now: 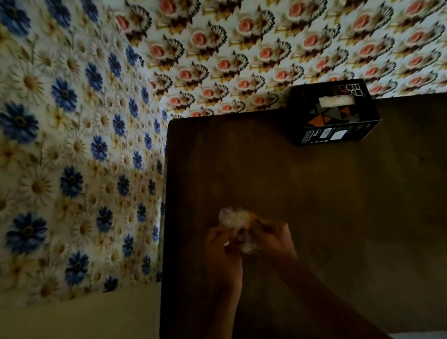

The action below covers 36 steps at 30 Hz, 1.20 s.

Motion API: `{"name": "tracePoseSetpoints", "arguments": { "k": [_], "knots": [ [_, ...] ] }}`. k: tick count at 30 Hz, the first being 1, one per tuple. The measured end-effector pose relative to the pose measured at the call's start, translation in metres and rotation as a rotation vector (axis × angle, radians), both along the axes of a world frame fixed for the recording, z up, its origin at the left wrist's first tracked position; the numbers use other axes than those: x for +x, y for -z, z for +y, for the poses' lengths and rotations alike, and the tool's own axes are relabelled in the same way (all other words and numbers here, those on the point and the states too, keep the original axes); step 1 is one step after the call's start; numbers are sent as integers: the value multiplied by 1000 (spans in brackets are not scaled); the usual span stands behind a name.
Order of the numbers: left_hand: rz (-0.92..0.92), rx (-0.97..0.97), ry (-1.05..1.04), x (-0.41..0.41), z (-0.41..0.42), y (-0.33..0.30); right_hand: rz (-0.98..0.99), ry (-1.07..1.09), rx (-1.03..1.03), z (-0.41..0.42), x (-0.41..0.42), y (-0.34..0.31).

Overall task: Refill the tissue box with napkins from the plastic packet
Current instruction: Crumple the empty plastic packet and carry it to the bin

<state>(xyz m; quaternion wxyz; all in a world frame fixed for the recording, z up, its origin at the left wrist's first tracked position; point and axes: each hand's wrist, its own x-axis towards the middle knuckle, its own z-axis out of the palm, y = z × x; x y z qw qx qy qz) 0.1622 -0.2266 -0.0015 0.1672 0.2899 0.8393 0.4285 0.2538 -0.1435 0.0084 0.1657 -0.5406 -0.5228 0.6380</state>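
Observation:
A black tissue box (331,112) with orange and grey triangles stands at the far edge of the dark wooden table (343,223), with white tissue showing in its top slot. Over the near left part of the table, both hands hold a crumpled clear plastic packet (235,220). My left hand (220,254) grips its left side and my right hand (273,242) grips its right side. The packet is blurred and what it contains cannot be made out.
A cloth with blue and white flowers (48,139) hangs to the left of the table. A cloth with pink roses (281,26) lies behind it. The table's left edge runs close beside my left hand.

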Motion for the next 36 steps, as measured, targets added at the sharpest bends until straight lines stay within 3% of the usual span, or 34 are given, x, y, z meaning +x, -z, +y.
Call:
{"name": "tracePoseSetpoints", "arguments": {
  "k": [4,9,15,18,22,29,36],
  "knots": [
    [48,17,148,-3,2,3,10,148,-18,0,6,-4],
    [-226,0,227,-8,1,-8,22,307,-52,3,10,-12],
    [-370,51,-5,1,12,-25,-20,293,-37,5,16,-16],
    [-351,58,25,9,15,-36,-5,289,-19,7,26,-26],
    [-482,134,23,20,19,-54,89,320,42,10,55,-52],
    [-497,269,127,92,36,-104,160,516,200,19,135,-99],
    [-443,214,234,219,68,-135,235,689,322,22,266,-133]
  ]
}}
